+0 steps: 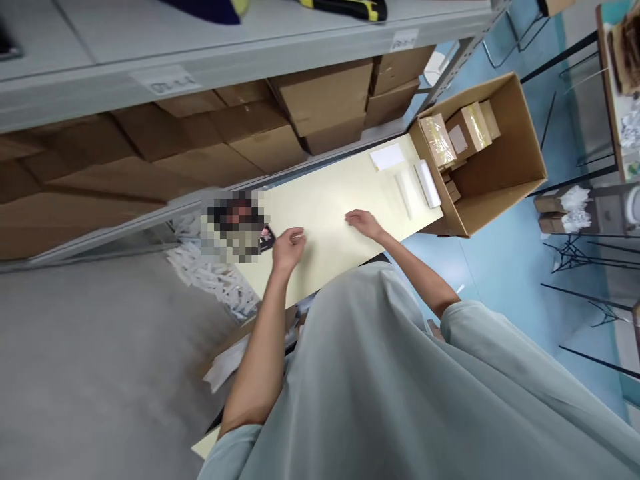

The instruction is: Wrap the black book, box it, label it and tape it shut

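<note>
Facing each other above the middle of the pale worktop (330,193), the person's two hands hold nothing that shows. The left hand (289,250), toward the worktop's left end, has its fingers half curled and slightly apart; the right hand (366,223), right of the worktop's middle, has its fingers loosely bent and close together, gripping nothing. Whether either touches the surface cannot be told. A dark printed item (268,240) lies just beside the left hand, at the worktop's left end, partly hidden by pixelation. The work appears to be between handlings; how much remains cannot be judged. At the worktop's right end lie a white card (387,157) and a white roll (428,183). Just beyond that end, an open carton (505,190) contains small boxes (465,130), some taped, possibly finished work. Brown cartons (325,100) line the worktop's far side.
</note>
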A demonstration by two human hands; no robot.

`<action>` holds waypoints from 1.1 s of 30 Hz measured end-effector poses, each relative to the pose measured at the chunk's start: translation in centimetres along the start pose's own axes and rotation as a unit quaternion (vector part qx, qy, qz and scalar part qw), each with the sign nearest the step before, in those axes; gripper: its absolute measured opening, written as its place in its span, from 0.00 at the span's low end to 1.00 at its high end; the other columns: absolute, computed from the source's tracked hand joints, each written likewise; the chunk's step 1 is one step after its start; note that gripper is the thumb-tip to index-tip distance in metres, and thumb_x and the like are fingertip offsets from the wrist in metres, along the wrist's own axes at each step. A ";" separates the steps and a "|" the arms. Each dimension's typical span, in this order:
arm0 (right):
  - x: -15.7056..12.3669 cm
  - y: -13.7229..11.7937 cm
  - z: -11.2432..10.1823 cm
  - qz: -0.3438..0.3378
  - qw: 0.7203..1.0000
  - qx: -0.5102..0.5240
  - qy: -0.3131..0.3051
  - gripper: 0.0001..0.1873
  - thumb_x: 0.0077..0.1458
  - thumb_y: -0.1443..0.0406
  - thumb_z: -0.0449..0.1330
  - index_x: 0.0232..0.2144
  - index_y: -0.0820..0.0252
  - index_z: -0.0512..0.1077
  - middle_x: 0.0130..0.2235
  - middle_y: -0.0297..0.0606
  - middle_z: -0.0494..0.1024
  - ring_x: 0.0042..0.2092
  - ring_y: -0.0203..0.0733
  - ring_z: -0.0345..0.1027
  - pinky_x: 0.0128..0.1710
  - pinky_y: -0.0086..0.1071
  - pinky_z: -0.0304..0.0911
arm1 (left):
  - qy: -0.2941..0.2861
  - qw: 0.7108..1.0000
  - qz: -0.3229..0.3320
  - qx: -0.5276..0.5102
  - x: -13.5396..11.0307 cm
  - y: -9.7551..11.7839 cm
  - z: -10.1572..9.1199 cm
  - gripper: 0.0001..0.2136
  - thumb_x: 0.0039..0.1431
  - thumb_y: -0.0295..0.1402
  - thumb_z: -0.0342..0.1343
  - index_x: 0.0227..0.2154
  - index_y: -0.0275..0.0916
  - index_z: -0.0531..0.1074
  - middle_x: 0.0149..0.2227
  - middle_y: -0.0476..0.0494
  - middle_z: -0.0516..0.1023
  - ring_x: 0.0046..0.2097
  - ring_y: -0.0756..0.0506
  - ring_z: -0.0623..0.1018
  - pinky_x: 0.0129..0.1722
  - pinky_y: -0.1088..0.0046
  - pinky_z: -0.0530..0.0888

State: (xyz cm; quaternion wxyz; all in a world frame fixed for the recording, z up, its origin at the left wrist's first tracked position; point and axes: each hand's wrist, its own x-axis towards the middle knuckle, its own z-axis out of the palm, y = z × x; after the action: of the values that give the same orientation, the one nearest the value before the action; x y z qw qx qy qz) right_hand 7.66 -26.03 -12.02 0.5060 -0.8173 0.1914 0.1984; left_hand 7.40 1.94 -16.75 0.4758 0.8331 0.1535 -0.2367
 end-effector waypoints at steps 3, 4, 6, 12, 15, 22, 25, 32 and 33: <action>-0.4 4.2 -8.0 0.046 0.994 -0.031 0.089 0.10 0.73 0.65 0.62 0.49 0.62 0.82 0.54 0.48 0.87 0.53 0.49 0.81 0.63 0.43 0.74 | -0.106 0.992 0.052 0.043 -0.9 5.2 7.2 0.11 0.63 0.29 0.61 0.47 0.41 0.81 0.53 0.41 0.88 0.51 0.40 0.86 0.58 0.61 0.81; -0.3 5.6 -10.7 0.055 0.989 -0.046 0.127 0.10 0.72 0.66 0.62 0.50 0.62 0.82 0.56 0.49 0.86 0.54 0.50 0.81 0.63 0.42 0.74 | -0.139 0.986 0.070 0.056 -1.2 6.9 9.5 0.11 0.63 0.29 0.60 0.47 0.42 0.82 0.53 0.41 0.88 0.51 0.39 0.86 0.58 0.61 0.81; 0.1 8.0 -15.5 0.047 0.978 -0.081 0.185 0.14 0.72 0.64 0.61 0.54 0.62 0.80 0.61 0.53 0.83 0.59 0.53 0.78 0.66 0.44 0.71 | -0.202 0.970 0.110 0.081 -1.6 10.2 13.7 0.14 0.65 0.29 0.60 0.51 0.43 0.82 0.57 0.39 0.87 0.52 0.38 0.86 0.60 0.59 0.81; 3.3 12.9 -21.9 0.028 0.950 -0.265 0.163 0.24 0.73 0.66 0.56 0.66 0.66 0.75 0.75 0.62 0.66 0.75 0.61 0.61 0.75 0.53 0.60 | -0.285 0.929 0.153 0.182 -0.4 17.8 24.4 0.32 0.70 0.34 0.60 0.75 0.47 0.68 0.73 0.35 0.70 0.64 0.34 0.81 0.71 0.56 0.73; 5.5 14.1 -21.6 0.032 0.928 -0.348 0.126 0.31 0.73 0.67 0.56 0.75 0.61 0.66 0.80 0.59 0.56 0.77 0.63 0.56 0.73 0.56 0.60 | -0.273 0.931 0.093 0.224 1.5 19.9 28.6 0.35 0.71 0.37 0.61 0.79 0.44 0.63 0.76 0.31 0.65 0.72 0.33 0.75 0.74 0.58 0.69; 8.6 15.9 -21.0 0.021 0.912 -0.393 0.120 0.36 0.76 0.64 0.50 0.82 0.55 0.54 0.79 0.59 0.58 0.74 0.66 0.61 0.69 0.60 0.65 | -0.123 0.973 -0.001 0.196 3.8 19.1 30.1 0.17 0.71 0.31 0.59 0.58 0.38 0.84 0.56 0.36 0.87 0.58 0.37 0.85 0.65 0.63 0.77; 8.4 15.9 -20.7 0.009 0.924 -0.374 0.086 0.38 0.76 0.61 0.50 0.83 0.54 0.50 0.76 0.57 0.64 0.68 0.63 0.69 0.63 0.54 0.74 | -0.067 0.982 -0.034 0.173 3.4 17.0 26.6 0.15 0.68 0.29 0.60 0.51 0.42 0.88 0.46 0.42 0.90 0.49 0.40 0.87 0.57 0.67 0.80; 5.7 13.8 -13.4 -0.078 0.951 -0.295 -0.052 0.47 0.72 0.56 0.54 0.84 0.63 0.41 0.68 0.59 0.73 0.58 0.65 0.76 0.51 0.53 0.81 | 0.071 0.964 -0.147 0.212 1.2 9.5 14.8 0.14 0.64 0.27 0.60 0.45 0.43 0.89 0.43 0.43 0.91 0.48 0.38 0.89 0.55 0.66 0.81; 5.4 13.4 -11.9 -0.081 0.950 -0.291 -0.075 0.47 0.72 0.57 0.55 0.83 0.64 0.41 0.67 0.60 0.74 0.57 0.65 0.77 0.51 0.53 0.81 | 0.076 0.960 -0.159 0.217 0.7 8.4 13.3 0.14 0.64 0.26 0.60 0.45 0.42 0.88 0.43 0.43 0.91 0.48 0.38 0.89 0.56 0.66 0.81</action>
State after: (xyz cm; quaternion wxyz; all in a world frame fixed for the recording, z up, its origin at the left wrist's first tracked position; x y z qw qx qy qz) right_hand 6.91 -42.95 -19.97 0.2737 -0.9246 0.0204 0.2642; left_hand 8.73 -13.77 -16.85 0.2267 0.8965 0.2648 -0.2733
